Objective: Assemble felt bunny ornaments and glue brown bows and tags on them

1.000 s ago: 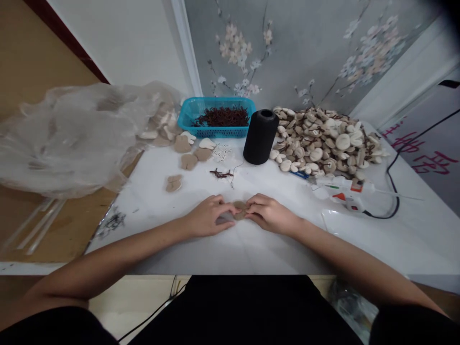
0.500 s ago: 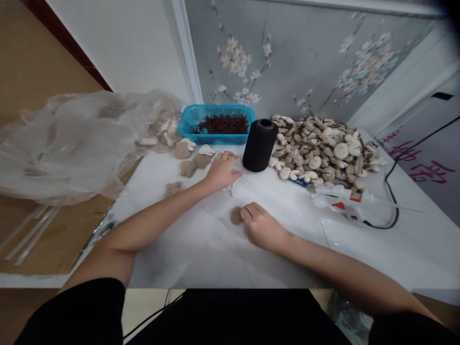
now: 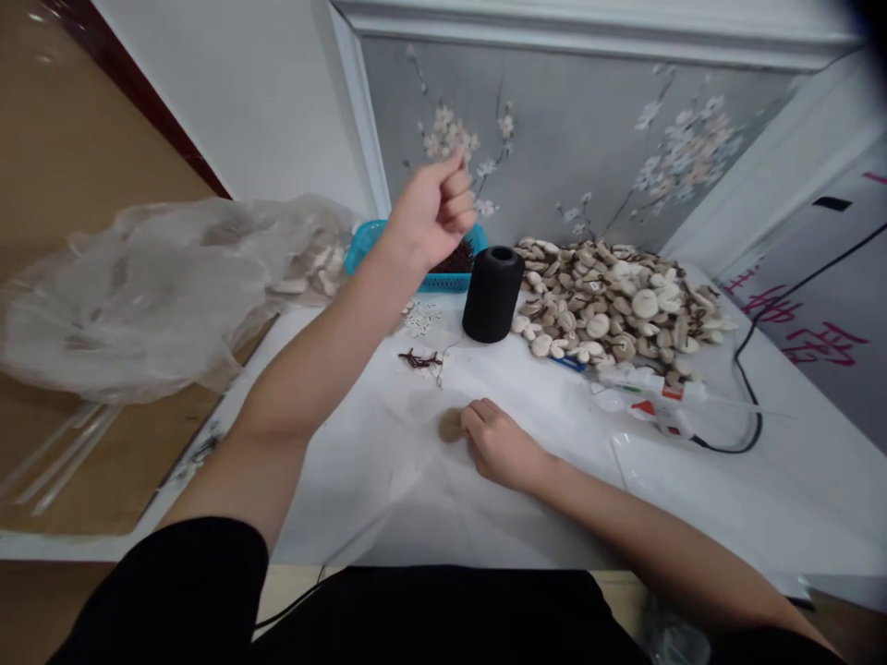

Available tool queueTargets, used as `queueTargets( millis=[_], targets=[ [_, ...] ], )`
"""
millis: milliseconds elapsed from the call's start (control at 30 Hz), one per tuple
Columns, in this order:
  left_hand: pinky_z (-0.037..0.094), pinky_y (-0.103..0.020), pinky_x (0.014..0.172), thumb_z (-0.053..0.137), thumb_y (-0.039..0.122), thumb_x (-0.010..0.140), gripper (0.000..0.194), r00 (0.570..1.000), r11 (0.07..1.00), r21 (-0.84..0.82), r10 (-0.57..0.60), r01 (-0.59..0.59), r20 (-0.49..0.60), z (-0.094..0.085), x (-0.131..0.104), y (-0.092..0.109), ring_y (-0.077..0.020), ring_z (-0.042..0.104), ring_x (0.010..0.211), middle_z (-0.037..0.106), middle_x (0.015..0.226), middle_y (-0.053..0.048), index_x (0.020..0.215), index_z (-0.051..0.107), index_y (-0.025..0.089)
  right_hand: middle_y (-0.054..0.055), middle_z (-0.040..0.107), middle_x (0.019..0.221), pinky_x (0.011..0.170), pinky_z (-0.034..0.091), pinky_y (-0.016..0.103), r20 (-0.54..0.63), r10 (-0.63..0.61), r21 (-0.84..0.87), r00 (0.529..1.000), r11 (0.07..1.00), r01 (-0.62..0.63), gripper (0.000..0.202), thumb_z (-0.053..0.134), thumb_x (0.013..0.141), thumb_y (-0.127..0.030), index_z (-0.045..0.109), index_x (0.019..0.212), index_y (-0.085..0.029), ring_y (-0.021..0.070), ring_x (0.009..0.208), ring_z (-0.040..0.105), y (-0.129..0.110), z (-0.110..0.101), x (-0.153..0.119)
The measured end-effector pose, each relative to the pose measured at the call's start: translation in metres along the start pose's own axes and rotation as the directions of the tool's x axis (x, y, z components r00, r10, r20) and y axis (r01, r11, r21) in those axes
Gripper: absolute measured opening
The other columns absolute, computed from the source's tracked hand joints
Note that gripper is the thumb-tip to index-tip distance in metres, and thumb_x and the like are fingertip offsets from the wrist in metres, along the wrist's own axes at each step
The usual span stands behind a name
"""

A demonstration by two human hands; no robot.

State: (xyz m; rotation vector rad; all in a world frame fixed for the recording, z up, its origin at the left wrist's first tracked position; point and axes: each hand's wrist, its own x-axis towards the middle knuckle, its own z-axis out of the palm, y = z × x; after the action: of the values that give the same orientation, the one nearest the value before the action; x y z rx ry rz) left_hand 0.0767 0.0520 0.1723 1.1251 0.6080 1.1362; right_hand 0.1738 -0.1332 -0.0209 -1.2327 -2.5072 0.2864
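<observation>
My left hand (image 3: 436, 208) is raised above the blue basket (image 3: 360, 249), its fingers closed in a pinch; what it holds, if anything, is too small to make out. My right hand (image 3: 500, 443) is low over the white table (image 3: 388, 489), its closed fingers gripping the right edge of a brown felt piece (image 3: 451, 425). Between the hands, dark red strands (image 3: 419, 360) and a thin thread lie on the table. Small white bits (image 3: 421, 319) are scattered just behind the strands. A black thread cone (image 3: 492, 294) stands upright right of them.
A large heap of beige and white felt pieces (image 3: 624, 305) lies at the back right, with a white glue gun (image 3: 672, 392) and its cable in front. At left is a crumpled plastic bag (image 3: 145, 296). A patterned panel (image 3: 540, 148) rises behind.
My left hand has lifted from the table beside the cone to above the basket, and its fingers have closed. My right hand stays on the brown piece. The view has shifted slightly.
</observation>
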Motion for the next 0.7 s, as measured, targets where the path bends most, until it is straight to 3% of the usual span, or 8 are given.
queueTargets(
  millis=[67,133,233,300,367,467,600,700],
  targets=[
    [0.008,-0.018,0.041,0.040,0.025,0.095,0.028,0.995,0.987,0.130,0.085,-0.091,0.052,0.019,0.002,0.012,-0.0034,0.008,0.038,0.009,0.054,0.007,0.068,0.034,0.019,0.007,0.054,0.084,0.072,0.041,0.030,0.001,0.007,-0.003,1.000,1.000,-0.007,0.019,0.043,0.078,-0.001,0.051,0.089,-0.014,0.0195,0.079,0.045,0.001,-0.001,-0.001],
    [0.010,-0.016,0.043,0.049,0.022,0.089,0.019,0.992,0.917,0.379,0.110,-0.124,0.060,0.018,-0.005,0.003,-0.0018,0.016,0.038,0.018,0.056,0.007,0.075,0.037,0.019,0.007,0.054,0.083,0.072,0.041,0.030,0.002,0.009,-0.019,1.000,1.000,-0.009,0.019,0.043,0.078,-0.001,0.051,0.090,-0.014,0.0192,0.079,0.045,0.001,-0.002,-0.002],
    [0.029,-0.019,0.048,0.068,0.014,0.067,0.028,0.998,0.739,0.674,0.027,0.021,-0.061,-0.015,-0.027,-0.043,-0.0052,0.036,0.048,0.037,0.061,0.006,0.081,0.044,0.018,0.007,0.054,0.084,0.074,0.041,0.031,0.005,0.009,-0.034,1.000,0.999,-0.008,0.021,0.044,0.079,-0.001,0.052,0.094,-0.013,0.0192,0.079,0.046,0.001,-0.002,-0.002],
    [0.042,-0.028,0.065,0.077,0.020,0.053,0.037,0.994,0.449,0.887,-0.031,0.105,-0.102,-0.045,-0.046,-0.082,-0.0141,0.050,0.069,0.047,0.072,0.001,0.076,0.048,0.017,0.008,0.055,0.086,0.075,0.041,0.031,0.019,0.008,-0.036,1.000,0.999,-0.007,0.020,0.045,0.079,-0.001,0.053,0.094,-0.012,0.0195,0.081,0.047,0.001,-0.002,-0.002],
    [0.042,-0.036,0.082,0.078,0.025,0.049,0.035,0.995,0.338,0.936,-0.062,0.094,-0.078,-0.068,-0.059,-0.114,-0.0244,0.053,0.090,0.052,0.084,-0.005,0.071,0.053,0.016,0.009,0.056,0.088,0.076,0.041,0.031,0.027,0.012,-0.037,1.000,0.999,-0.011,0.017,0.047,0.078,-0.002,0.054,0.092,-0.011,0.0200,0.083,0.047,0.000,-0.003,-0.001],
    [0.041,-0.036,0.087,0.070,0.024,0.059,0.018,0.996,0.376,0.923,-0.079,0.075,-0.049,-0.081,-0.056,-0.130,-0.0254,0.053,0.094,0.056,0.082,-0.005,0.062,0.053,0.016,0.010,0.056,0.087,0.076,0.041,0.031,0.011,0.021,-0.032,1.000,0.999,-0.021,0.014,0.048,0.080,-0.004,0.054,0.091,-0.010,0.0201,0.083,0.048,0.001,-0.002,0.001],
    [0.046,-0.029,0.066,0.044,0.029,0.084,0.019,0.995,0.539,0.838,-0.084,0.086,-0.049,-0.067,-0.016,-0.091,-0.0149,0.056,0.067,0.053,0.064,-0.002,0.070,0.050,0.017,0.008,0.056,0.086,0.073,0.041,0.030,-0.004,0.017,-0.014,1.000,1.000,-0.017,0.015,0.047,0.081,-0.004,0.054,0.092,-0.012,0.0188,0.080,0.048,0.002,-0.002,0.001],
    [0.039,-0.020,0.051,0.042,0.031,0.089,0.025,0.997,0.884,0.468,0.042,-0.008,-0.062,-0.031,0.008,-0.051,-0.0070,0.040,0.044,0.036,0.053,0.005,0.068,0.043,0.018,0.008,0.057,0.086,0.073,0.041,0.030,-0.014,0.007,0.004,1.000,1.000,-0.007,0.017,0.045,0.081,-0.004,0.054,0.093,-0.012,0.0184,0.079,0.048,0.002,-0.002,0.002]
  ],
)
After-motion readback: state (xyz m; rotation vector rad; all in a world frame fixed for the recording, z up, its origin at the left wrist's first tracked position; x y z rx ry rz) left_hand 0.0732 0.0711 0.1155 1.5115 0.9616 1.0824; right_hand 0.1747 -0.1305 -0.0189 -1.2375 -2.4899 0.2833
